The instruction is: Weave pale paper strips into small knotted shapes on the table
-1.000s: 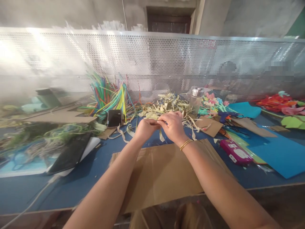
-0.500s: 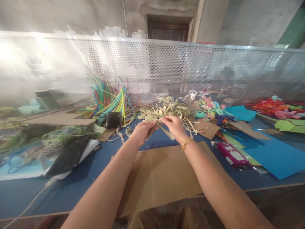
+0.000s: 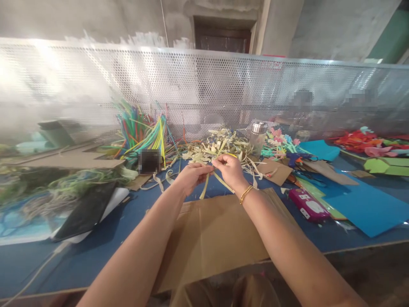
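Note:
My left hand (image 3: 192, 175) and my right hand (image 3: 228, 169) meet over the middle of the table, fingertips pinched close together. Between them they hold pale green strips (image 3: 205, 187) that look like dried leaf or husk. One strip end hangs below my left fingers and another slants down under my right hand. The exact crossing of the strips is hidden by the fingers. Just behind the hands lies a heap of similar pale strips (image 3: 220, 143). Below the hands a brown cardboard sheet (image 3: 220, 234) lies at the table's front edge.
Behind left stands a bundle of coloured stems (image 3: 137, 128); a black tablet (image 3: 86, 213) lies nearer. To the right are a metal-capped bottle (image 3: 258, 138), a purple packet (image 3: 308, 205), blue sheets (image 3: 367, 209) and paper flowers (image 3: 281, 140). A perforated metal screen (image 3: 179, 85) runs along the back.
The strip ends now hang further out below my fingers, and a yellow-green bit shows above my right hand. The whole view has shifted slightly.

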{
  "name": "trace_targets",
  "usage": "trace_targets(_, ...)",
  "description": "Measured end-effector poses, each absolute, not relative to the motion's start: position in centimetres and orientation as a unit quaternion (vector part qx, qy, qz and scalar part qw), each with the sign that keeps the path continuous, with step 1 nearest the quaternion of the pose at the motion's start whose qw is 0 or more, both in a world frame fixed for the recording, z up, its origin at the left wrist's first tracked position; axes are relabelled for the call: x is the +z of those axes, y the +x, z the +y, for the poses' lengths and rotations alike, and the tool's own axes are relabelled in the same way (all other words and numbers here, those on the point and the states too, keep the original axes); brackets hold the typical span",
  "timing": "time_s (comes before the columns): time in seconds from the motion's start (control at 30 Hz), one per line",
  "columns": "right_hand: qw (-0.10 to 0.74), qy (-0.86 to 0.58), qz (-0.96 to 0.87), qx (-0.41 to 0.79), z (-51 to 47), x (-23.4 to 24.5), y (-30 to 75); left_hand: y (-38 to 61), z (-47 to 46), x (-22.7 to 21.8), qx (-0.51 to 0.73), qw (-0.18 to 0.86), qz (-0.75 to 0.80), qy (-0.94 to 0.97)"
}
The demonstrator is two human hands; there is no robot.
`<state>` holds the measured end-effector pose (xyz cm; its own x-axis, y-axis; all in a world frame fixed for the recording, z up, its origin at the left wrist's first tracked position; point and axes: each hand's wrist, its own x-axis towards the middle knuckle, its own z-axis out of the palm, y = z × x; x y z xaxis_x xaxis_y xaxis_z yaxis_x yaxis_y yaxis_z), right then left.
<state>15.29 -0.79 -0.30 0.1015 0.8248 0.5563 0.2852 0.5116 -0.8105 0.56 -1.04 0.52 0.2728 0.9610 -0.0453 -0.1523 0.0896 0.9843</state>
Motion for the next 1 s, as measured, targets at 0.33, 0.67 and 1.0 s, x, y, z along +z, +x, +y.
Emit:
trace_targets(0.33, 0.598, -0.411, -0.59, 0.354, 0.3, -0.8, 16.4, 0.5, -0.4, -0.6, 0.516, 0.64, 0.364, 0.438)
trace_targets(0.67, 0.509, -0.422, -0.62, 0.423, -0.3, -1.9, 14.4, 0.4, 0.2, -0.8, 0.589, 0.627, 0.344, 0.377)
trace_targets(1.0, 0.498, -0.411, -0.64, 0.416, -0.6, -2.1, 13.7, 0.8, -0.3, -0.5, 0.608, 0.591, 0.36, 0.389)
